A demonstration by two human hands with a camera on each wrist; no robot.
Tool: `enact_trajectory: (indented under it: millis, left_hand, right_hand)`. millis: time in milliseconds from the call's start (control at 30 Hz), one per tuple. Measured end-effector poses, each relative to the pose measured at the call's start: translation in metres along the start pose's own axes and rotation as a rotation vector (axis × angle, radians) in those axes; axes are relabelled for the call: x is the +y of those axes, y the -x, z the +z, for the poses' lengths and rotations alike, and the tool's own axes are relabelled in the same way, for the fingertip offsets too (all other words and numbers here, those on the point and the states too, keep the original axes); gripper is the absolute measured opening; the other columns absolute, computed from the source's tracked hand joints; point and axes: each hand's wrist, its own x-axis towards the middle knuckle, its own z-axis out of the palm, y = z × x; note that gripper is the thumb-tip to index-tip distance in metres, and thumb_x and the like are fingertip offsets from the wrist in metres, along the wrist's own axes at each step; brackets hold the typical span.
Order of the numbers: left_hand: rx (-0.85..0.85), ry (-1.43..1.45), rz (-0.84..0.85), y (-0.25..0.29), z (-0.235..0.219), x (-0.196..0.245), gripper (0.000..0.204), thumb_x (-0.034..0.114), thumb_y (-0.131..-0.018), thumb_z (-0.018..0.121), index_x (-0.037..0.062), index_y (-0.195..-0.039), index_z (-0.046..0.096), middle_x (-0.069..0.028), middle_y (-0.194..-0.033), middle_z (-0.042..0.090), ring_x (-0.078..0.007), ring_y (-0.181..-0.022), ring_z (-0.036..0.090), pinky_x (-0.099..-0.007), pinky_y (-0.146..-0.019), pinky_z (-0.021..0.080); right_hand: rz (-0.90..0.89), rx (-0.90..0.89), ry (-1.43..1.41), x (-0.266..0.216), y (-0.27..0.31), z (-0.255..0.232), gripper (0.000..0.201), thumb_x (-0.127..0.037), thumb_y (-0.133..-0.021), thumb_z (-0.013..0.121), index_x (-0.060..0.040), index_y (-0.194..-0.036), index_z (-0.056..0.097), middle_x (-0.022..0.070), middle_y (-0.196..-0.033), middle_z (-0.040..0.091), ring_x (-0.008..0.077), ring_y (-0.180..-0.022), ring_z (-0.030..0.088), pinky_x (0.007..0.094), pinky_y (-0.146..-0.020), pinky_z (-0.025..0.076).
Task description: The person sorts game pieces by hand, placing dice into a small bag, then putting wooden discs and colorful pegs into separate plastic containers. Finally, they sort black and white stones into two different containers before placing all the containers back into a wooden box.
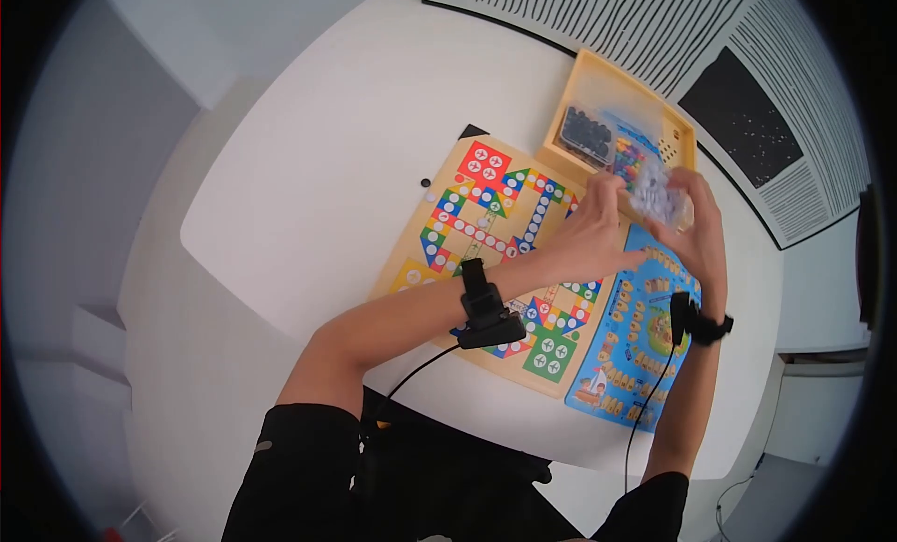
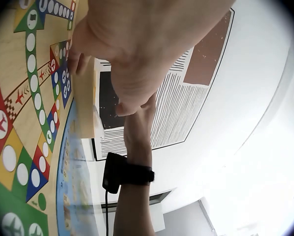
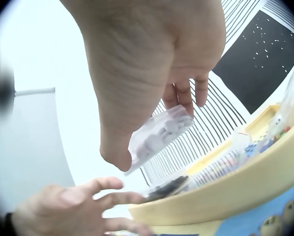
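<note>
Above the near side of a wooden box, my right hand (image 1: 703, 232) pinches a clear plastic bag (image 1: 659, 196). White pieces fill the bag (image 3: 161, 135) in the right wrist view, where it hangs between thumb and fingers. My left hand (image 1: 590, 232) hovers beside it over a colourful printed game board (image 1: 551, 198), fingers relaxed and holding nothing. In the right wrist view, the left hand (image 3: 63, 211) reaches up from below with spread fingers, apart from the bag. The left wrist view shows mostly its palm side; the bag is hidden there.
The wooden box (image 1: 559, 159) holds a clear case of black pieces (image 1: 587, 135) and bags of coloured pieces (image 1: 628, 157). A blue printed sheet (image 1: 607, 374) lies right of the board. A small black piece (image 1: 426, 182) sits on the white table (image 1: 318, 168). Behind stands a striped panel (image 1: 598, 9).
</note>
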Motion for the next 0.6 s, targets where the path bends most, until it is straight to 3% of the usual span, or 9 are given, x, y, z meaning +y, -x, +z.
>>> enact_trajectory:
  millis: [33, 100, 133, 200, 300, 367, 400, 467, 600]
  left_hand:
    - [0.004, -0.007, -0.012, 0.001, -0.006, 0.001, 0.093, 0.029, -0.083, 0.083, -0.0028, -0.147, 0.024, -0.0251, -0.146, 0.040, -0.0391, -0.143, 0.044, -0.0457, -0.115, 0.043]
    - [-0.235, -0.040, 0.124, -0.002, -0.021, 0.004, 0.101, 0.025, -0.080, 0.086, -0.0006, -0.154, 0.022, -0.0260, -0.151, 0.041, -0.0418, -0.145, 0.042, -0.0468, -0.118, 0.040]
    - [-0.249, -0.045, 0.124, -0.005, -0.027, 0.006, 0.101, 0.025, -0.080, 0.086, -0.0006, -0.154, 0.022, -0.0260, -0.151, 0.041, -0.0418, -0.145, 0.042, -0.0468, -0.118, 0.040]
    - [-0.647, -0.025, -0.060, -0.011, -0.037, 0.007, 0.101, 0.023, -0.078, 0.087, 0.0028, -0.157, 0.028, -0.0260, -0.153, 0.042, -0.0418, -0.145, 0.043, -0.0466, -0.117, 0.041]
    - [-0.647, -0.030, 0.005, -0.010, -0.037, -0.006, 0.096, 0.022, -0.076, 0.088, 0.0051, -0.155, 0.036, -0.0247, -0.151, 0.046, -0.0401, -0.144, 0.045, -0.0450, -0.117, 0.042]
    - [-0.658, -0.012, 0.012, -0.010, -0.037, -0.013, 0.095, 0.021, -0.076, 0.088, 0.0055, -0.154, 0.037, -0.0237, -0.150, 0.047, -0.0393, -0.143, 0.045, -0.0446, -0.116, 0.043]
    - [-0.651, 0.016, 0.015, -0.010, -0.038, -0.014, 0.094, 0.021, -0.076, 0.088, 0.0059, -0.154, 0.038, -0.0226, -0.149, 0.047, -0.0385, -0.143, 0.046, -0.0443, -0.115, 0.043]
    - [-0.658, 0.013, 0.016, -0.010, -0.038, -0.014, 0.094, 0.020, -0.076, 0.088, 0.0071, -0.154, 0.038, -0.0215, -0.148, 0.048, -0.0382, -0.142, 0.046, -0.0441, -0.115, 0.043]
    - [-0.657, -0.005, -0.003, -0.011, -0.038, -0.010, 0.093, 0.017, -0.076, 0.088, 0.0101, -0.155, 0.039, -0.0182, -0.146, 0.050, -0.0372, -0.140, 0.047, -0.0437, -0.115, 0.042]
  right_hand:
    - [0.018, -0.039, -0.050, -0.007, 0.011, 0.000, 0.054, -0.023, -0.068, 0.089, -0.0070, -0.112, 0.062, 0.0125, -0.112, 0.066, 0.0339, -0.106, 0.065, 0.0420, -0.092, 0.052]
    - [-0.016, -0.128, -0.040, -0.015, 0.030, 0.007, 0.054, -0.025, -0.068, 0.089, -0.0066, -0.111, 0.062, 0.0125, -0.112, 0.066, 0.0348, -0.105, 0.066, 0.0426, -0.091, 0.052]
    - [-0.047, -0.210, -0.019, -0.016, 0.037, 0.010, 0.054, -0.026, -0.068, 0.089, -0.0062, -0.111, 0.063, 0.0125, -0.113, 0.066, 0.0357, -0.105, 0.066, 0.0431, -0.091, 0.053]
    - [0.003, -0.240, -0.015, -0.013, 0.047, 0.021, 0.054, -0.031, -0.069, 0.090, -0.0057, -0.109, 0.063, 0.0129, -0.115, 0.068, 0.0372, -0.108, 0.066, 0.0433, -0.090, 0.053]
    - [-0.004, -0.226, -0.002, -0.016, 0.055, 0.033, 0.053, -0.036, -0.072, 0.089, -0.0070, -0.110, 0.065, 0.0126, -0.119, 0.070, 0.0367, -0.108, 0.067, 0.0444, -0.091, 0.054]
    - [-0.260, -0.069, 0.176, -0.016, 0.054, 0.034, 0.047, -0.037, -0.076, 0.087, -0.0056, -0.107, 0.069, 0.0127, -0.117, 0.073, 0.0341, -0.102, 0.071, 0.0432, -0.086, 0.058]
    - [-0.246, -0.059, 0.167, -0.013, 0.056, 0.035, 0.047, -0.037, -0.076, 0.087, -0.0056, -0.107, 0.069, 0.0127, -0.117, 0.073, 0.0341, -0.102, 0.071, 0.0432, -0.086, 0.058]
    - [-0.394, -0.037, 0.232, -0.008, 0.060, 0.040, 0.038, -0.033, -0.081, 0.084, -0.0030, -0.101, 0.072, 0.0120, -0.112, 0.074, 0.0308, -0.094, 0.073, 0.0402, -0.079, 0.060]
    - [-0.389, -0.019, 0.320, -0.012, 0.065, 0.043, 0.031, -0.028, -0.084, 0.081, -0.0009, -0.096, 0.073, 0.0110, -0.108, 0.075, 0.0274, -0.090, 0.074, 0.0387, -0.073, 0.061]
